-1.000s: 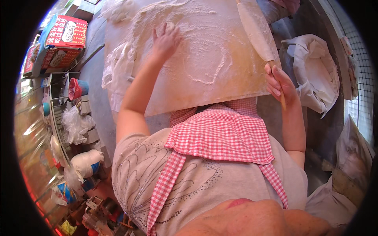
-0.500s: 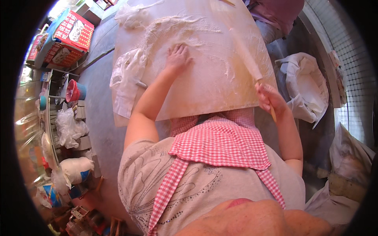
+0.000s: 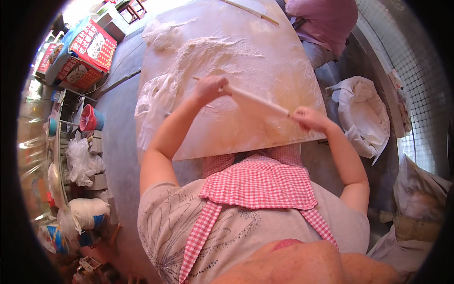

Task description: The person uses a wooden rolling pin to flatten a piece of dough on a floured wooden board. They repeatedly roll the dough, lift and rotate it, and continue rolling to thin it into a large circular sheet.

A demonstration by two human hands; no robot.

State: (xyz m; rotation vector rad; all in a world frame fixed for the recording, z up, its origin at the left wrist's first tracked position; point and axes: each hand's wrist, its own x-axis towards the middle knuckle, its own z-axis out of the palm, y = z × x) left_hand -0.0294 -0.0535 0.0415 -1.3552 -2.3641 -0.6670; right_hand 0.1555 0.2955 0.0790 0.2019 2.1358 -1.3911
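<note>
A long wooden rolling pin, wrapped in a pale sheet that looks like dough, lies crosswise over the flour-dusted board, slightly blurred. Near its left end, my left hand is closed around it, and my right hand grips the other end near the board's right front. Loose white flour streaks the board behind the pin. Crumpled white cloth or plastic lies along the left edge, with another pale bundle at the back left. A thin rod rests at the far edge.
A co-worker in pink is at the back right. A white-lined container stands right of the board. At left are a red printed box, a rack with a red-and-blue basket, plastic bags and a white roll.
My left hand has left the board surface and taken hold of the rolling pin. The pin has swung from pointing away along the right side to lying crosswise, and my right hand has moved leftward.
</note>
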